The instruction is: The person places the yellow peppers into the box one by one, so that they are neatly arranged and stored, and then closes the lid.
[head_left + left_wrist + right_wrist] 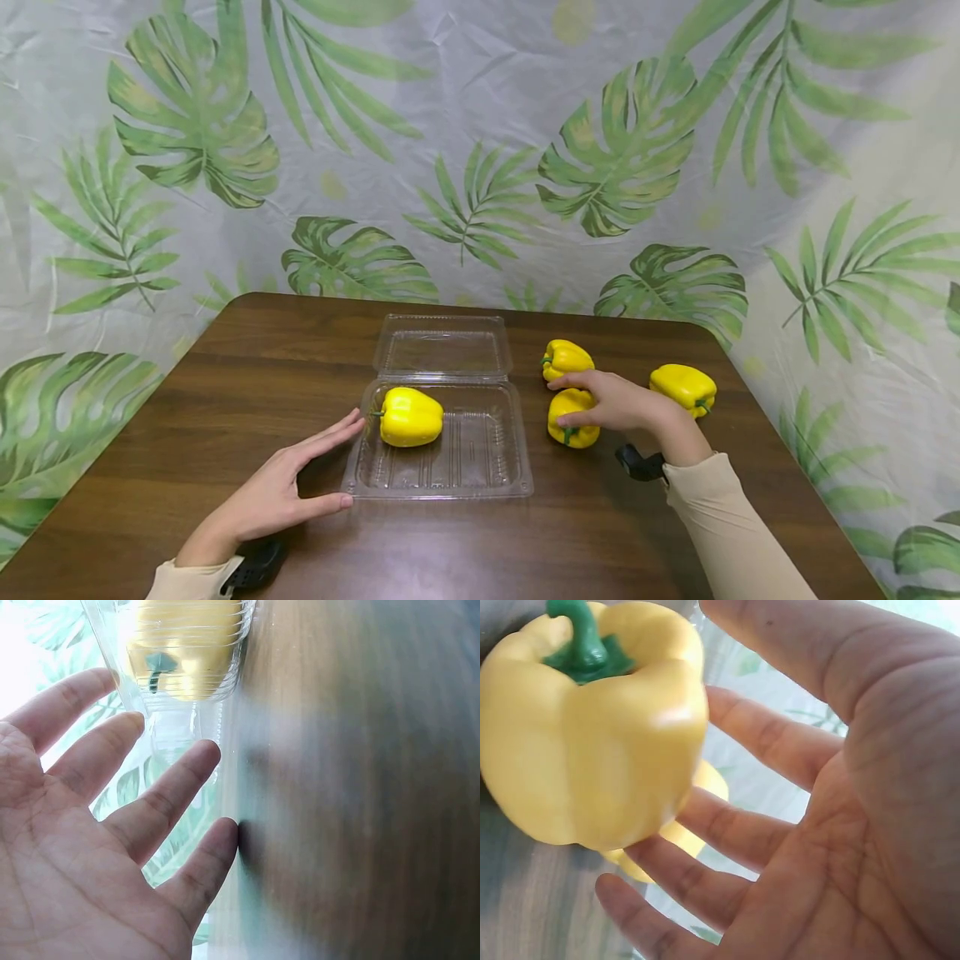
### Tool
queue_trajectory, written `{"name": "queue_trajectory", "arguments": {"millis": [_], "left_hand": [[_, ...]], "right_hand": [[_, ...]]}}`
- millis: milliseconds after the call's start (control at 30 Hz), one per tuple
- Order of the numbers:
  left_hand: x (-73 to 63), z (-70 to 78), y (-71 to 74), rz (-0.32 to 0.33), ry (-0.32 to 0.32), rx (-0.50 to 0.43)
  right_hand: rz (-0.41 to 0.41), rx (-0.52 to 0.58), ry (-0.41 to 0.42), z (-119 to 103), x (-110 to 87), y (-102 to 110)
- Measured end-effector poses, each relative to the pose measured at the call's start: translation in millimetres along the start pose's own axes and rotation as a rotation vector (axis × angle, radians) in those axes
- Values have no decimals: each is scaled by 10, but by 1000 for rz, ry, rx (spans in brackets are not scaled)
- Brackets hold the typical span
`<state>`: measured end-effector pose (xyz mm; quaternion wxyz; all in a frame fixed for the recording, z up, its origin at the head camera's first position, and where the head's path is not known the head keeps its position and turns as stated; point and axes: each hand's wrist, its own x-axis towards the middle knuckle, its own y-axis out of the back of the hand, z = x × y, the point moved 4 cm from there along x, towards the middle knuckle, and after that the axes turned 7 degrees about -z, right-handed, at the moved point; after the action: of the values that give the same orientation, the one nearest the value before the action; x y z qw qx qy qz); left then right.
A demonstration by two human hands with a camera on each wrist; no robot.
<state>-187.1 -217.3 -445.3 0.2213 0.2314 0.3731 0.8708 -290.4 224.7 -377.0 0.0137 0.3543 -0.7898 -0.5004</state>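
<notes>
A yellow bell pepper [411, 417] with a green stem lies on its side in the left part of a clear plastic clamshell container [480, 483], whose lid [442, 354] is folded back. At the container's left edge, my left hand [281, 483] has its fingers spread, fingertips at the wall. My right hand [618, 400] reaches over another yellow bell pepper [564, 408] on the table. In the right wrist view its fingers extend behind that pepper [622, 757], while the thumb stands apart from it. The pepper's green stem points toward me in the head view.
Just behind the right hand's pepper lies a further yellow bell pepper [567, 358]. One more pepper [682, 387] sits to the right, beyond the right wrist. The brown wooden table [247, 392] ends at a leaf-patterned curtain [480, 125].
</notes>
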Motion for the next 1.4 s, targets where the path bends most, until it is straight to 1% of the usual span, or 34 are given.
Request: {"name": "queue_trajectory", "arguments": {"millis": [233,333,633,867,1033,1267,1400], "left_hand": [[2,2,1,-5,3,-8],[-2,11,7,-8,5,4],[-10,6,2,-8,7,-12],[-5,8,-11,-11,9,-12],[-7,4,-9,-12,16,-15],[-9,-24,-7,-9,18,-21],[-5,-39,-11,-10,33,-15]], "right_hand": [[7,-1,-31,51,-57,-60],[12,-5,-25,61,-75,-68],[13,0,-16,80,-128,-78],[17,1,-53,127,-183,-89],[13,0,-58,133,-224,-98],[3,43,-35,164,-264,-83],[-2,71,-36,209,-300,-84]]}}
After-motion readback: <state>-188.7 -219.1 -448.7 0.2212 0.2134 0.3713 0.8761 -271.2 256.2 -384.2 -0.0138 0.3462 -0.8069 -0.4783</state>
